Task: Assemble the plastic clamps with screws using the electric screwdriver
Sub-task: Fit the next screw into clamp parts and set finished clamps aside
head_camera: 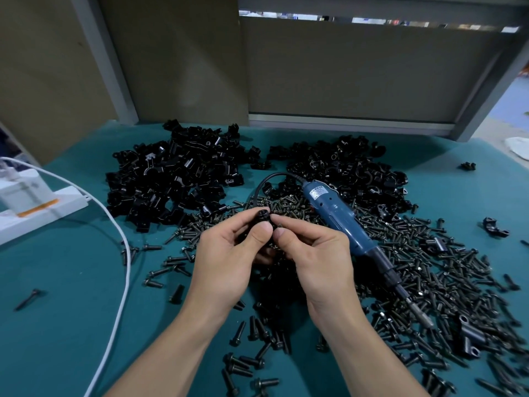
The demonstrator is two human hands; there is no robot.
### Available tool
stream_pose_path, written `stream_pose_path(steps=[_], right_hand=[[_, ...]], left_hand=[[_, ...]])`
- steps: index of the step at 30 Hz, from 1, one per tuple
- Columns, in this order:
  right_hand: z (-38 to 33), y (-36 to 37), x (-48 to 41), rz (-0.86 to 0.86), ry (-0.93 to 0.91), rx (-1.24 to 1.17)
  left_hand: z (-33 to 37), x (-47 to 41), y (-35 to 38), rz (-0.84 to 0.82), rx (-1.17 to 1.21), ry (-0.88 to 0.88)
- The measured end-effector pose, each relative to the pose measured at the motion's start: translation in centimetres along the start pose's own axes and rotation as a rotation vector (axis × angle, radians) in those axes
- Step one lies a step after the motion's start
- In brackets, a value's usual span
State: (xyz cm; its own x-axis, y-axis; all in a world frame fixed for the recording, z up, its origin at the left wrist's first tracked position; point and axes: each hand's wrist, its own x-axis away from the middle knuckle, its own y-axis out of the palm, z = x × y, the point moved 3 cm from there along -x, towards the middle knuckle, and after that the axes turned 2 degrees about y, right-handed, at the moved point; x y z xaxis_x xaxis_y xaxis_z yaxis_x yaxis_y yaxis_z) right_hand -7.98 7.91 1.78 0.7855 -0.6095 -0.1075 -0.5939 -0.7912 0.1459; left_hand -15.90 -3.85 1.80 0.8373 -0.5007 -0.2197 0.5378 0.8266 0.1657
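Observation:
My left hand (pixel 229 253) and my right hand (pixel 315 253) meet at the middle of the table, thumbs side by side. Between their fingertips they pinch a small black plastic clamp (pixel 263 215); most of it is hidden by the fingers. The blue electric screwdriver (pixel 337 217) lies untouched on the screws just right of my right hand, bit pointing to the near right. Two heaps of black clamp parts sit behind: a left heap (pixel 177 176) and a right heap (pixel 352 170). Dark screws (pixel 429 276) are spread thickly around and under my hands.
A white power strip (pixel 43 207) sits at the left edge, and a white cable (pixel 123 253) curves from it toward the near edge. Brown panels (pixel 343 73) close off the back. Loose clamps (pixel 493 227) and stray screws lie on the teal table cover (pixel 57 325).

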Motion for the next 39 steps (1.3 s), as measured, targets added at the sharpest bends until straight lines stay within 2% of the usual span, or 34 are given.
stream_pose_path(steps=[4, 9, 15, 21, 30, 35, 39], right_hand=[[-0.2, 0.0, -0.1, -0.028, -0.012, 0.036], [-0.9, -2.0, -0.7, 0.135, 0.017, 0.089], [-2.1, -3.3, -0.6, 0.083, 0.048, 0.068], [-2.3, -2.5, -0.4, -0.077, 0.122, -0.042], [-2.0, -2.5, -0.3, 0.039, 0.049, 0.025], [-1.5, -1.9, -0.2, 0.042, 0.042, 0.016], [-1.2, -1.5, 0.0, 0.085, 0.015, 0.122]], left_hand=[[0.2, -0.2, -0.2, -0.018, -0.051, 0.019], [-0.4, -0.5, -0.1, -0.013, -0.044, -0.057], [-0.6, -0.6, 0.1, -0.146, -0.001, -0.135], [-0.6, -0.5, 0.5, -0.215, 0.012, -0.120], [-0.4, -0.4, 0.4, -0.210, 0.004, -0.098], [-0.2, -0.1, 0.6, -0.254, -0.105, -0.044], [-0.4, 0.0, 0.4, -0.224, -0.171, -0.008]])
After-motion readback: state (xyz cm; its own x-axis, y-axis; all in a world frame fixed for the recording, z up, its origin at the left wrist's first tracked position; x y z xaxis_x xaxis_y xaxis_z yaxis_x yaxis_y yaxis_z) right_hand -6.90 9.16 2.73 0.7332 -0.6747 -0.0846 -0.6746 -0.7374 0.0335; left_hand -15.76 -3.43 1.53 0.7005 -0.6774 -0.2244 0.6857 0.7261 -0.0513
